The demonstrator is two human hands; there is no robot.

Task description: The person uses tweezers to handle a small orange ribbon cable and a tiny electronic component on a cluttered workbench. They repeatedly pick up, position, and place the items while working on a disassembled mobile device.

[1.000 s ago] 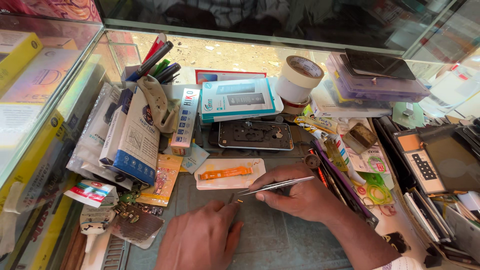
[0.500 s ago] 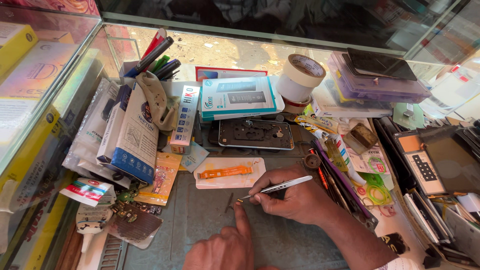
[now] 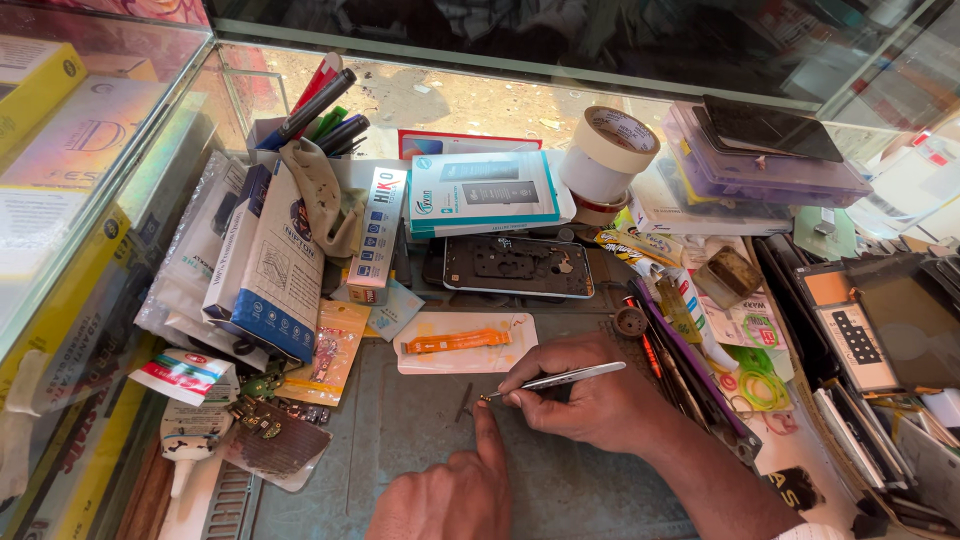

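My right hand (image 3: 590, 400) grips silver tweezers (image 3: 560, 380), whose tips point left and touch a tiny part on the grey work mat (image 3: 400, 440). My left hand (image 3: 455, 490) rests low on the mat with its index finger stretched up to the tweezer tips, pressing down beside them. Just above lies an orange flex cable (image 3: 455, 342) on a white backing sheet (image 3: 420, 355). Farther back lies an opened phone body (image 3: 518, 266), inside up.
A roll of tape (image 3: 608, 150), a blue-and-white box (image 3: 485, 192), pens in a holder (image 3: 320, 110) and packets (image 3: 270, 270) crowd the back and left. Purple cases (image 3: 760, 165), tools and a glue tube (image 3: 185, 440) lie around. Glass walls enclose the counter.
My left hand turned from lying flat to pointing its index finger up at the tweezer tips. My right hand and tweezers shifted slightly down and left.
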